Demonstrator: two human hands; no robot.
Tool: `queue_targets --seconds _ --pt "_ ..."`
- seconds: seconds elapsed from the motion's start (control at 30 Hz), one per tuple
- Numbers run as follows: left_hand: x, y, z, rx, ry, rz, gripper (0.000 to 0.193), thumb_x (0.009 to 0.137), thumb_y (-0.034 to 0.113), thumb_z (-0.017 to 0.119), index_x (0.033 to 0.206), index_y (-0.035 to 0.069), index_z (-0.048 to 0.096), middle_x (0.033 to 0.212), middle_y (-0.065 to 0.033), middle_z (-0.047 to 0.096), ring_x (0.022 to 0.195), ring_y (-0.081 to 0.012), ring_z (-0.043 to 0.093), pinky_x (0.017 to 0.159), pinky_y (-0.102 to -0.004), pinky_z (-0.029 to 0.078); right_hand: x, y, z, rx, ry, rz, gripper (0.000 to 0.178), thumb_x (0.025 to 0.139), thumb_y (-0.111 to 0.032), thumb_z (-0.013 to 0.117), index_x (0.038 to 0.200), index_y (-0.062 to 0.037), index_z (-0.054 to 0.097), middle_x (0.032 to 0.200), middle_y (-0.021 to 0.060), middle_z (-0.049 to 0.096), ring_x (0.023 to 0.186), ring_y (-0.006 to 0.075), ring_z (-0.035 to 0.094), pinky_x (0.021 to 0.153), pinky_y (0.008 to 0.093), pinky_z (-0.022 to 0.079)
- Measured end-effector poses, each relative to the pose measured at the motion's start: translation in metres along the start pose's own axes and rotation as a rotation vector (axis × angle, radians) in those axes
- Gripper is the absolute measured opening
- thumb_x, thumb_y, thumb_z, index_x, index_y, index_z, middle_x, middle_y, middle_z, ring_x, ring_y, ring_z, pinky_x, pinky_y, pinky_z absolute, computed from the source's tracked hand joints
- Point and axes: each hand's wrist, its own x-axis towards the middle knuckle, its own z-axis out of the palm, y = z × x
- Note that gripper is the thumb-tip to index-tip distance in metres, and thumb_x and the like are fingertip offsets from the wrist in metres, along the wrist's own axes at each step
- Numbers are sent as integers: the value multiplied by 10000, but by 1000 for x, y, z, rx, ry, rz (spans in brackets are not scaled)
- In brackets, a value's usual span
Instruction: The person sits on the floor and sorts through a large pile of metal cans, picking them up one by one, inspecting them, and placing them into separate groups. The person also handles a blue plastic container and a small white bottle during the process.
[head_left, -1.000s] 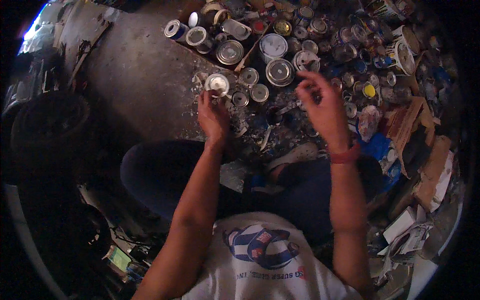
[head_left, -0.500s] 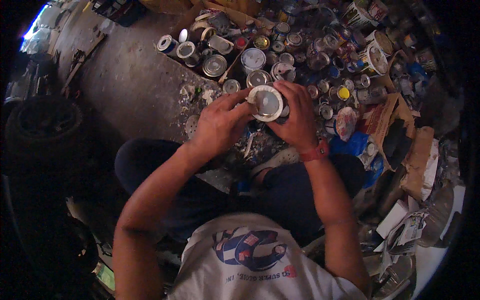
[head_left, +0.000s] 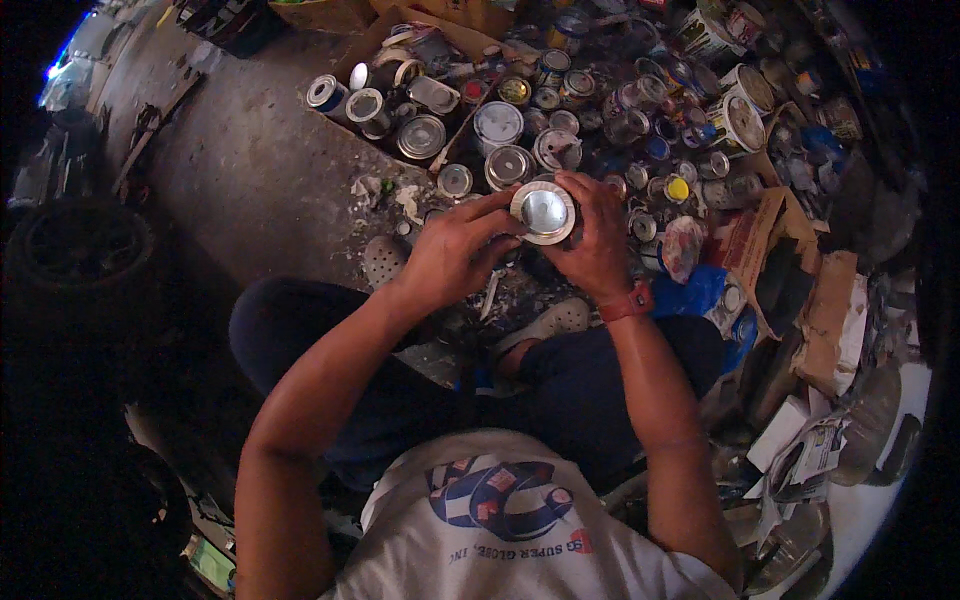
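Note:
A small round paint can (head_left: 546, 212) is held up between my hands, its shiny silver top facing me inside a pale, rough ring. My right hand (head_left: 594, 240) wraps round the can's right side, with a red watch (head_left: 628, 301) on that wrist. At the left edge of the rim, the bent fingers of my left hand (head_left: 452, 252) press close together against the can. The can's lower body is hidden below its top and my fingers. Just beyond it stand a silver-lidded can (head_left: 509, 167) and a smaller can (head_left: 454, 180).
Many used cans and jars spread over the floor ahead and right. A cardboard box (head_left: 470, 126) holds several cans. White buckets (head_left: 741, 120) stand far right, near torn cardboard (head_left: 836, 315) and a blue plastic bag (head_left: 690, 292). A dark tyre (head_left: 80, 255) lies at left.
Both hands and the can have shifted slightly right and tilted. The can's top now looks brighter, and its ring less white. My left fingers remain at the left rim.

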Motion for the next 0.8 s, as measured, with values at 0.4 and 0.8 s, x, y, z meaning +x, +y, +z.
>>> queue_targets --seconds 0.4,0.8 --pt "-1 -8 3 41 37 -41 205 878 50 768 1073 87 715 1369 -176 671 1184 -404 678 969 -465 572 1 4 14 8 -37 7 839 701 -213 923 1431 -84 531 1397 136 606 1285 361 582 1101 499 436" --pt "-3 -9 5 81 27 -99 218 923 102 740 1140 97 721 1275 -192 702 1116 -407 696 915 -469 584 -2 7 18 7 -106 33 839 705 -223 910 1444 -89 535 1387 142 618 1280 371 584 1105 504 439"
